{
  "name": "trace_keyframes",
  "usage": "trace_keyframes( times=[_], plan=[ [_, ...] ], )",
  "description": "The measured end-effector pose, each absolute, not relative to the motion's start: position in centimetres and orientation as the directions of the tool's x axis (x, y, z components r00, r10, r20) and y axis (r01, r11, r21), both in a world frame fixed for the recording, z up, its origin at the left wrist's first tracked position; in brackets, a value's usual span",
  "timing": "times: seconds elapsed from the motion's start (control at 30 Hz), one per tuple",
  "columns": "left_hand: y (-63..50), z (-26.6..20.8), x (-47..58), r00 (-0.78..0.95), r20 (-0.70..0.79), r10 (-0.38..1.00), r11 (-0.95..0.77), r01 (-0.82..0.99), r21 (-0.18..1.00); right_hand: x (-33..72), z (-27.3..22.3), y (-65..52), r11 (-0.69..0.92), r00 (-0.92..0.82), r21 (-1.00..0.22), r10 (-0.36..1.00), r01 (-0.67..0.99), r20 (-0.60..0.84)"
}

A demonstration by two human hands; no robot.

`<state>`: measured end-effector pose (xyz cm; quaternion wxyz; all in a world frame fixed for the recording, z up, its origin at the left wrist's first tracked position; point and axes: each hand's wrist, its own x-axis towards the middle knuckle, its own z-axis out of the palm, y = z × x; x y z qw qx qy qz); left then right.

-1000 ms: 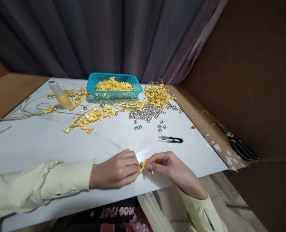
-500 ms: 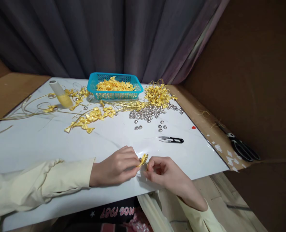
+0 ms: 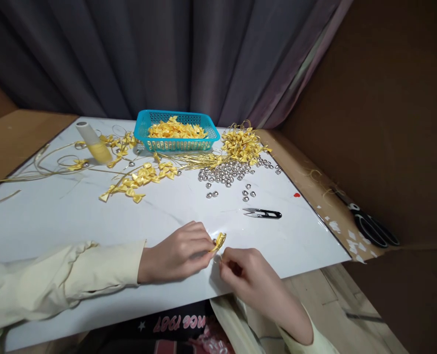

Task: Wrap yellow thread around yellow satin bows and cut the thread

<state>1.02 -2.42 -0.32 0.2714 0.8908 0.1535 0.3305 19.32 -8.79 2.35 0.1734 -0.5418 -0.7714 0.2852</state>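
Near the table's front edge my left hand (image 3: pixel 183 250) pinches a small yellow ribbon bow (image 3: pixel 220 241). A silvery bead (image 3: pixel 214 241) sits against the bow by the fingertips. Just to the right, my right hand (image 3: pixel 246 270) is closed in a pinch on the end of a thin gold cord (image 3: pixel 220 257) that comes from the bow. Beyond the hands lie black thread snips (image 3: pixel 265 213) and a pile of silvery beads (image 3: pixel 226 173).
A blue basket (image 3: pixel 177 146) of yellow bows stands at the back. Beside it are corded bows (image 3: pixel 242 145), loose bows (image 3: pixel 142 177) and a bottle of yellow liquid (image 3: pixel 99 150). Large black scissors (image 3: pixel 369 226) lie on cardboard at the right.
My right hand has moved slightly down and turned, its fingers closing more tightly on the cord. The cord loop near the bow has become smaller. My left hand stays almost still.
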Motion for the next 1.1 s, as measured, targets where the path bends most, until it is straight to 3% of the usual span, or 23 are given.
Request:
trace_keyframes(
  times=[0.13, 0.2, 0.27, 0.63, 0.9, 1.1],
  plan=[
    [-2.4, -0.3, 1.1, 0.744, 0.475, 0.469, -0.794, 0.120, 0.596, 19.3, 2.6, -9.4, 0.553, -0.521, -0.270, 0.833, 0.788, 0.187],
    [-2.4, -0.3, 1.1, 0.745, 0.469, 0.475, -0.791, 0.128, 0.598, 19.4, 2.6, -9.4, 0.605, -0.552, -0.132, 0.780, 0.785, 0.295],
    [-2.3, -0.3, 1.1, 0.745, 0.467, 0.476, -0.790, 0.128, 0.600, 19.4, 2.7, -9.3, 0.621, -0.556, -0.070, 0.742, 0.781, 0.374],
    [-2.2, -0.3, 1.2, 0.771, 0.445, 0.455, -0.787, 0.115, 0.606, 19.3, 1.8, -8.7, 0.569, -0.457, -0.062, 0.716, 0.820, 0.527],
    [-2.3, -0.3, 1.2, 0.771, 0.454, 0.446, -0.792, 0.104, 0.602, 19.6, 1.9, -8.5, 0.574, -0.449, -0.096, 0.724, 0.813, 0.523],
    [-2.2, -0.5, 1.2, 0.776, 0.456, 0.435, -0.798, 0.098, 0.595, 20.2, 2.5, -8.3, 0.608, -0.510, -0.132, 0.749, 0.783, 0.424]
  ],
)
